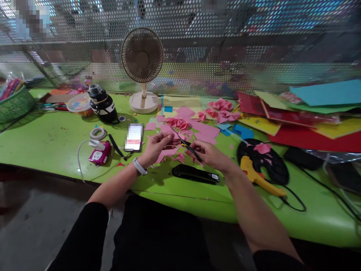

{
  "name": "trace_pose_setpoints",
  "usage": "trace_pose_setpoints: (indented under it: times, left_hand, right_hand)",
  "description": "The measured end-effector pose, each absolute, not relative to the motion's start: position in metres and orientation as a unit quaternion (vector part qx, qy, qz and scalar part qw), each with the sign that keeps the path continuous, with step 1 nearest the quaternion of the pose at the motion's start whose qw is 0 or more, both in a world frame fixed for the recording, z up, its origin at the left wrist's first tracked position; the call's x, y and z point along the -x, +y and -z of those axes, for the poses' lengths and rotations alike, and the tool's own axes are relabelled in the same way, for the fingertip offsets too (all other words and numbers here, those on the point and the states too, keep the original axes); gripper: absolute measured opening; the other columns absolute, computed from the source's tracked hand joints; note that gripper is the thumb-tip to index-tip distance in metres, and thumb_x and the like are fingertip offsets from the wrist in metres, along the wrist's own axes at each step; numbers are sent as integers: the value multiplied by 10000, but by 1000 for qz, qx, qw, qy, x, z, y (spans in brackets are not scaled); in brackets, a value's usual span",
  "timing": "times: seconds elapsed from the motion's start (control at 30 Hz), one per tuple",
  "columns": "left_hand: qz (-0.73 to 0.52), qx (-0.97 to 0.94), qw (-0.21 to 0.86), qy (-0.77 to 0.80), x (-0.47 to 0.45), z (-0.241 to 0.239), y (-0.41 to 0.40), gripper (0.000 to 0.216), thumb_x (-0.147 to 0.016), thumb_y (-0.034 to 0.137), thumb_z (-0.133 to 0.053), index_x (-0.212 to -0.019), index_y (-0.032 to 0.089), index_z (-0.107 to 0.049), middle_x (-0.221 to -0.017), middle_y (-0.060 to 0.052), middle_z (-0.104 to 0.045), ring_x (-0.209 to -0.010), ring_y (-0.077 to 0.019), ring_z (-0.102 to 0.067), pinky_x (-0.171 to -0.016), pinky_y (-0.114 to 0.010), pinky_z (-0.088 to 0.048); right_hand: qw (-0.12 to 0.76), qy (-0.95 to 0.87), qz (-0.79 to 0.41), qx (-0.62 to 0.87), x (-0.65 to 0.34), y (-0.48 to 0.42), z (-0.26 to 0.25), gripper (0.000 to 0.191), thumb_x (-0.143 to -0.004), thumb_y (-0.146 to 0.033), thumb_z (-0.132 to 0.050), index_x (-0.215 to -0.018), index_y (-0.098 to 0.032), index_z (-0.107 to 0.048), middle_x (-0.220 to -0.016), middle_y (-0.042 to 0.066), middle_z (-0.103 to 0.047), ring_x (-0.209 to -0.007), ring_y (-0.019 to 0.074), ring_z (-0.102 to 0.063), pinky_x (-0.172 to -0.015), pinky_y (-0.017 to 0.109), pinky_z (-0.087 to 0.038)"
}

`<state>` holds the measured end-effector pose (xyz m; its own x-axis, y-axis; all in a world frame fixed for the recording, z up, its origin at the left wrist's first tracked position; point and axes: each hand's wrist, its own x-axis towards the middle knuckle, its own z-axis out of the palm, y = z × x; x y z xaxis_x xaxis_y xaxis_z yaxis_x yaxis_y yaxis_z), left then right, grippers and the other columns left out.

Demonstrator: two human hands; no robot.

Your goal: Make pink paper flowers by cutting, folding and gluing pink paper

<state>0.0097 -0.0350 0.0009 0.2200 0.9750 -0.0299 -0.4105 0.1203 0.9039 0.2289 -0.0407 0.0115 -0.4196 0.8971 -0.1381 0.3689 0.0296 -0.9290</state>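
My right hand [209, 153] is closed round the black handles of a pair of scissors [184, 143], whose blades point up and left. My left hand [158, 146] pinches a small piece of pink paper [171, 142] at the blades, just above the green table [56, 139]. Below both hands lie pink paper scraps [170, 154] and a black stapler [196, 174]. A white watch band circles my left wrist.
A fan [142, 67] stands at the back, with a black bottle [102, 103], a phone [134, 137], a tape roll [97, 133] and a pink charger [97, 155] to the left. Folded pink flowers [221, 109], coloured sheets [304, 113] and a yellow glue gun [261, 177] lie to the right.
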Motion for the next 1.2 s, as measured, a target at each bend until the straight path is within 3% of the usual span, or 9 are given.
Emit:
trace_pose_setpoints:
  times: [0.2,0.5,0.93,1.2]
  left_hand:
    - [-502,-430,679,319,-8,-3,-35,395,-698,429,-854,-885,114,-705,-810,-73,-761,-752,-160,-739,-784,-302,-582]
    - [-497,-435,675,330,-7,0,-33,376,-721,428,-837,-891,119,-709,-843,-89,-769,-770,-172,-748,-733,-279,-583]
    - [-480,-466,662,337,-7,-1,-33,434,-686,474,-848,-893,123,-701,-796,-67,-756,-740,-156,-739,-755,-287,-585]
    - [-486,-468,651,349,-3,-2,-30,405,-710,458,-834,-898,125,-702,-800,-59,-751,-740,-148,-732,-734,-277,-585]
  right_hand:
    - [249,-672,-522,463,-232,-39,-14,501,-671,-626,-789,-785,-199,-553,-615,-31,-548,-514,101,-492,-464,233,-357]
    - [250,-676,-517,461,-233,-41,-22,513,-676,-646,-780,-754,-197,-544,-618,-33,-529,-532,102,-478,-477,241,-347]
    - [207,-696,-517,453,-238,-38,-16,450,-765,-595,-730,-865,-196,-547,-694,-21,-539,-592,119,-487,-507,252,-356]
    - [229,-673,-532,460,-234,-41,-24,516,-690,-651,-766,-814,-196,-557,-652,-24,-536,-558,119,-499,-482,250,-349]
